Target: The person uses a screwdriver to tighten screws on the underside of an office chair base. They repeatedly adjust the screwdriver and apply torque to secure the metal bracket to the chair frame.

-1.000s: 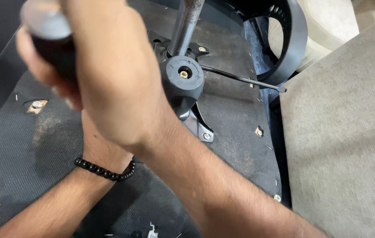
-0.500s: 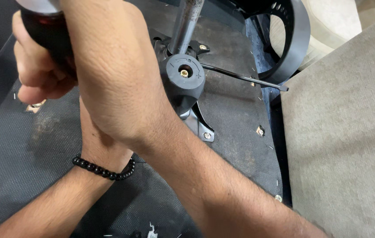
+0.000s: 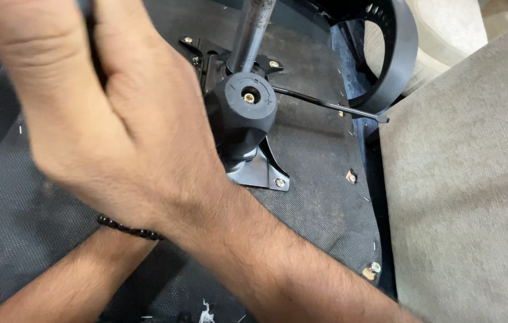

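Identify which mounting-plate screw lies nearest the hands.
The screw at the plate's lower right corner, just beside the right forearm. The others sit at the far end, by the metal column.

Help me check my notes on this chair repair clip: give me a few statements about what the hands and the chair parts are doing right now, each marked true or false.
1. The right hand lies over the left hand, covering most of it. True.
2. A thin black lever sticks out from the mechanism toward the beige cushion. True.
3. The round black knob is gripped by the fingers. False: it stands free beside the hands, and no finger wraps it.
4. A band of dark beads sits on the left wrist. True.
5. The metal column lies flat on the beige cushion. False: it rises from the mechanism on the dark chair underside.
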